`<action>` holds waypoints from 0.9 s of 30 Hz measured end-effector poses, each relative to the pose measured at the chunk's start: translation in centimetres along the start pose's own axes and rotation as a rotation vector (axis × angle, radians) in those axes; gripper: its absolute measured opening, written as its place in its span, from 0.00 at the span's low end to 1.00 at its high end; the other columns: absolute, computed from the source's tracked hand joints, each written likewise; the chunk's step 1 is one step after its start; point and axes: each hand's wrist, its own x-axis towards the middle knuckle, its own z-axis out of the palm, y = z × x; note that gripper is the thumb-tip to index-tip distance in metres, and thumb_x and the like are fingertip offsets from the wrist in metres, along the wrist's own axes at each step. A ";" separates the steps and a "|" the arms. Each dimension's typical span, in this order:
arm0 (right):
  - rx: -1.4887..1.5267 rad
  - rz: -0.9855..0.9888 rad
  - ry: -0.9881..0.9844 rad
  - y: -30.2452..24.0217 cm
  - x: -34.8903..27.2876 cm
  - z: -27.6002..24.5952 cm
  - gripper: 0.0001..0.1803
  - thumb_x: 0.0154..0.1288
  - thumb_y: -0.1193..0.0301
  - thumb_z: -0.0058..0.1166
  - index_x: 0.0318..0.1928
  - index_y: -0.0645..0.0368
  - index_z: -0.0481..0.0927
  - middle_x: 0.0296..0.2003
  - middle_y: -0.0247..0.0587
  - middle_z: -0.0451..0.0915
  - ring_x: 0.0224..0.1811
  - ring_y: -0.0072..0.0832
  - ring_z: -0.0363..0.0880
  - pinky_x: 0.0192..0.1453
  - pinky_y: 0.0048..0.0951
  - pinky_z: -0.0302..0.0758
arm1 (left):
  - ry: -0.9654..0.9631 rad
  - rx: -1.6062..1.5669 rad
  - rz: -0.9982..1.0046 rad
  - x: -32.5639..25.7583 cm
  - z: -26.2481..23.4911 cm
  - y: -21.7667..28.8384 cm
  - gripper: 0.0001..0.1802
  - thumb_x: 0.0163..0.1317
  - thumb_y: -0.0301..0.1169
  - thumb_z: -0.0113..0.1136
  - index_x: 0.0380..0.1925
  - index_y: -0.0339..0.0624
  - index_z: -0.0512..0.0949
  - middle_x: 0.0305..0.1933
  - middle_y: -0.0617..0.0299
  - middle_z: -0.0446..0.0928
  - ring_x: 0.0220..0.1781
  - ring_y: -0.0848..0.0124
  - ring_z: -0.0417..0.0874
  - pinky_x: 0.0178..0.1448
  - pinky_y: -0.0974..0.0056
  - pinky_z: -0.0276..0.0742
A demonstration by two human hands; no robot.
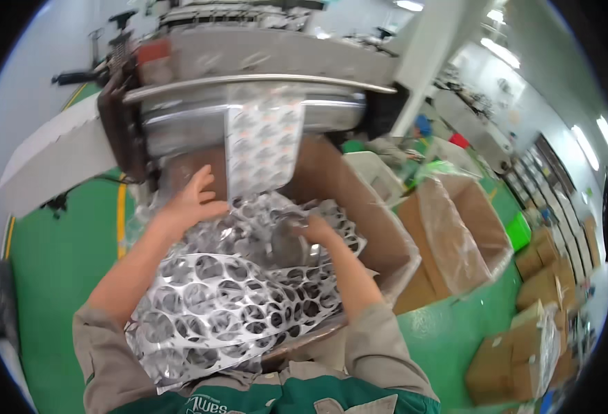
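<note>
Right now the left hand lies spread, fingers apart, on the silvery punched foil web just left of centre, pressing it rather than gripping, while the right hand is curled about a crumpled fold of the same foil at centre, apparently clasping it. The web, full of round holes, heaps over both forearms and spills into the open cardboard box below the hands. Above them a strip of blister foil with rounded pockets hangs down from the grey machine filling the upper middle of the frame, meeting the heap just between the hands. To handle this well, the person would likely do best to keep the left palm flat, gather the waste in loose folds so its thin bridges do not tear, and stay clear of the hanging strip. To the right stands a second box lined with a clear bag, and at the lower right stacked brown cartons, closed and plain-sided; any labels on them are too small to tell. A yellow line runs down the green floor at left.
</note>
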 end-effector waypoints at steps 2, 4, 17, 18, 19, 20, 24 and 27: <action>-0.009 -0.045 -0.078 -1.3 -0.8 -1.2 0.38 0.45 0.49 0.62 0.46 0.70 0.72 0.45 0.58 0.75 0.47 0.46 0.74 0.49 0.39 0.70 | 0.298 0.311 0.064 8.9 1.3 -5.5 0.51 0.44 0.32 0.69 0.65 0.40 0.47 0.67 0.50 0.52 0.64 0.61 0.63 0.59 0.61 0.65; -0.109 -0.312 0.152 1.5 -0.5 -0.4 0.35 0.45 0.49 0.61 0.43 0.69 0.73 0.46 0.59 0.74 0.49 0.47 0.72 0.50 0.40 0.68 | 0.294 0.324 0.258 15.5 1.8 -9.0 0.46 0.46 0.33 0.68 0.63 0.37 0.53 0.61 0.50 0.62 0.57 0.64 0.70 0.53 0.64 0.70; 1.088 0.146 0.038 3.2 -0.4 0.4 0.29 0.58 0.50 0.52 0.49 0.63 0.73 0.47 0.41 0.77 0.48 0.30 0.75 0.54 0.33 0.69 | -0.225 0.011 -0.693 3.3 5.6 -11.8 0.33 0.50 0.30 0.66 0.55 0.33 0.63 0.52 0.52 0.72 0.48 0.65 0.77 0.50 0.63 0.73; 0.476 0.434 0.155 4.9 0.1 2.3 0.30 0.55 0.47 0.53 0.42 0.64 0.77 0.42 0.41 0.79 0.46 0.30 0.76 0.52 0.35 0.70 | -0.160 -0.145 -0.559 2.4 5.3 -11.8 0.40 0.50 0.31 0.67 0.60 0.37 0.56 0.55 0.51 0.69 0.52 0.62 0.73 0.54 0.55 0.68; 0.092 0.217 0.240 10.3 1.5 5.1 0.30 0.52 0.47 0.54 0.37 0.66 0.78 0.36 0.44 0.80 0.40 0.33 0.77 0.47 0.36 0.72 | -0.146 -0.300 -0.390 2.8 6.6 -10.8 0.47 0.50 0.32 0.67 0.65 0.41 0.48 0.58 0.51 0.65 0.56 0.58 0.70 0.58 0.48 0.63; -0.305 0.012 0.306 14.8 2.4 6.8 0.31 0.48 0.46 0.55 0.32 0.67 0.80 0.31 0.48 0.81 0.34 0.35 0.79 0.42 0.37 0.73 | -0.089 -0.211 -0.339 4.3 8.0 -9.8 0.50 0.50 0.33 0.67 0.66 0.44 0.43 0.62 0.49 0.60 0.60 0.57 0.65 0.60 0.46 0.61; -0.144 0.170 -0.372 4.9 -1.1 2.5 0.36 0.43 0.45 0.57 0.41 0.68 0.78 0.39 0.58 0.79 0.41 0.43 0.79 0.44 0.37 0.74 | 0.300 -0.048 -0.144 8.4 6.6 -9.2 0.54 0.49 0.33 0.67 0.66 0.46 0.37 0.66 0.46 0.50 0.66 0.58 0.56 0.63 0.55 0.58; -0.220 0.106 -0.198 2.8 -2.0 0.8 0.38 0.43 0.45 0.58 0.44 0.68 0.76 0.42 0.62 0.76 0.44 0.44 0.77 0.47 0.38 0.73 | 0.393 -0.108 0.000 13.7 5.5 -12.3 0.33 0.53 0.34 0.63 0.57 0.44 0.58 0.53 0.53 0.66 0.51 0.68 0.69 0.49 0.62 0.68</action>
